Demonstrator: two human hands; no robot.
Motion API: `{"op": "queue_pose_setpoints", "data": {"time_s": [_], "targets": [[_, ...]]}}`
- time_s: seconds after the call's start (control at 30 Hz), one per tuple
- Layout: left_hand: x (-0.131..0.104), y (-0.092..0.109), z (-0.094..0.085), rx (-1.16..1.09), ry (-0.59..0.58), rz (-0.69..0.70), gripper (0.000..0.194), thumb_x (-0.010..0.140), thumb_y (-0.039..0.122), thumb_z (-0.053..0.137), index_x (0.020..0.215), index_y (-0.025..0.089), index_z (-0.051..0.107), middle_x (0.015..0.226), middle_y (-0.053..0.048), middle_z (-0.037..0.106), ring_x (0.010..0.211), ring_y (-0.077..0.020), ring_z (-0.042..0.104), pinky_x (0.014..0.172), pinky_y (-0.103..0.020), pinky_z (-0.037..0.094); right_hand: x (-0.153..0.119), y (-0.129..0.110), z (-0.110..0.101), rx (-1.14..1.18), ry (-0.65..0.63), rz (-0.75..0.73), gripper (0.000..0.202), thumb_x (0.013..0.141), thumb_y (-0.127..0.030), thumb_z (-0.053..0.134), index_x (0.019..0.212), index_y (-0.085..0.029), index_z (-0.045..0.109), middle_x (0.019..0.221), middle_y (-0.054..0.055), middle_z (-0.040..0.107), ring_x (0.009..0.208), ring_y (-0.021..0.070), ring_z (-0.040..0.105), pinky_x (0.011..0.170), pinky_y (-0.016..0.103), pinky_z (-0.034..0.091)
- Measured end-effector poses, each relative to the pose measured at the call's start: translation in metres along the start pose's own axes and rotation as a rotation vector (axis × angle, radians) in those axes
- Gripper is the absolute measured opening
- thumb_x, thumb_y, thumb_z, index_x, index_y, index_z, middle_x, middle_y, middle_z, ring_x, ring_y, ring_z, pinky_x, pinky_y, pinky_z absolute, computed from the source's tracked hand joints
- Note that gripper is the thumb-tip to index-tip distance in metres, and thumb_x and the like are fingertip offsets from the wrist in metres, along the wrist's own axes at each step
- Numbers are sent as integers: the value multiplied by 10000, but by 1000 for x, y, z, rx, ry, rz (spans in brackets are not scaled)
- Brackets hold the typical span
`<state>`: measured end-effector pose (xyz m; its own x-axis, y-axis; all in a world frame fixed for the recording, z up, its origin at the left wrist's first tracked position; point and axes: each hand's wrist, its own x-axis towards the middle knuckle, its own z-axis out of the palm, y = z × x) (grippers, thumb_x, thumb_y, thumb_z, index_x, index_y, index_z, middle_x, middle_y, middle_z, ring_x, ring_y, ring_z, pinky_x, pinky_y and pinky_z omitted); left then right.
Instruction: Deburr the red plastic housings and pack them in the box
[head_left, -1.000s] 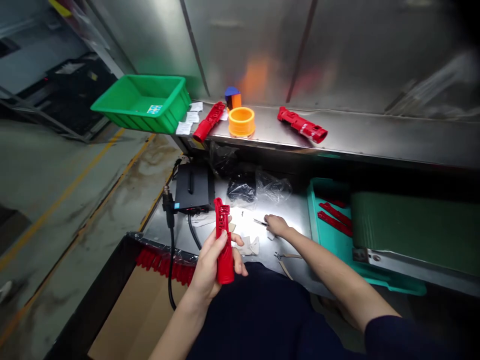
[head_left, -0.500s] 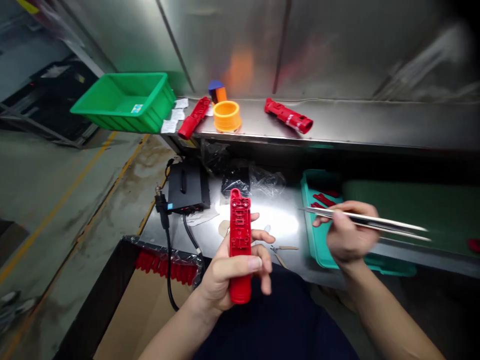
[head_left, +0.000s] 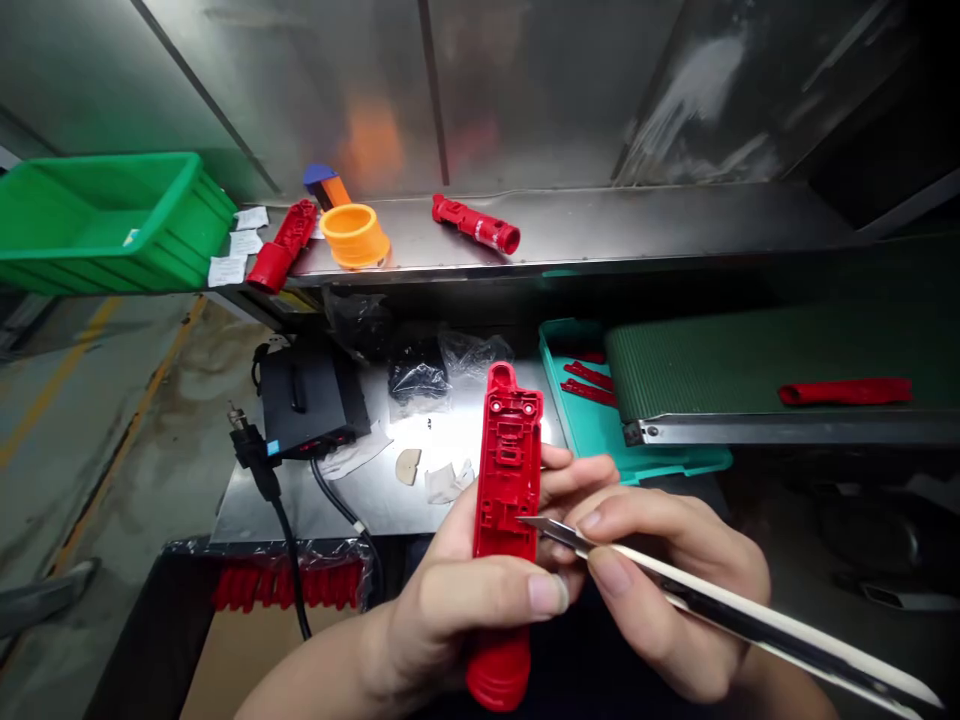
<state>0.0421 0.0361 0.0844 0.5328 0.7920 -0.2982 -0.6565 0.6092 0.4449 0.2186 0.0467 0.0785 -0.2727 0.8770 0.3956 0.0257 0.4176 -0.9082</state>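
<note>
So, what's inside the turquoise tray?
Slim red parts lie towards the left end of the turquoise tray. The green ribbed belt covers much of the rest from this view, so anything beneath it can't be seen.

Factory workstation — conveyor belt (head_left: pixel 705 370), metal shelf (head_left: pixel 600 225), parts bins (head_left: pixel 112 225), repeated red mouldings (head_left: pixel 285 585).

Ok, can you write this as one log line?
left hand: grips red plastic housing; right hand: holds pointed tool, tip at housing's open side; green belt: one red part
</note>
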Motion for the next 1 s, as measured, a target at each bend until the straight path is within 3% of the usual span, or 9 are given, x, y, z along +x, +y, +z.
{"op": "queue_pose_setpoints", "data": {"time_s": [0.2,0.53,0.77,1.0], "targets": [[-3,-2,0,-61,-63,7,594,699,96,773,1255,260,644,1305,-51,735,1043,-193,664,812,-275,444,2,-8,-10,-135,-75,-29,460,805,-31,620,1177,-284,716,843,15,815,715,256,797,666,360,692],[-9,0,3,-3,-17,-19,591,685,100,769,1242,250,641,1242,-57,745,864,-178,623,809,-315,429,0,-13,-7,-141,-68,-29,460,800,-26,623,1152,-304,726,784,-8,806,645,236,782,644,337,680],[-9,-5,0,-19,-88,3,600,717,95,778,1272,243,604,1287,-67,729,963,-167,659,836,-285,442,-3,-13,-8,-148,-74,-25,412,845,-55,633,1159,-309,712,814,-18,812,688,217,790,670,306,671],[-9,-7,2,23,-60,12,614,726,129,758,1294,261,570,1299,-90,715,1123,-270,666,1000,-423,432,-5,-12,-9,-156,-88,-20,410,875,-84,637,1195,-332,702,855,-16,815,729,223,795,677,315,674]]}}
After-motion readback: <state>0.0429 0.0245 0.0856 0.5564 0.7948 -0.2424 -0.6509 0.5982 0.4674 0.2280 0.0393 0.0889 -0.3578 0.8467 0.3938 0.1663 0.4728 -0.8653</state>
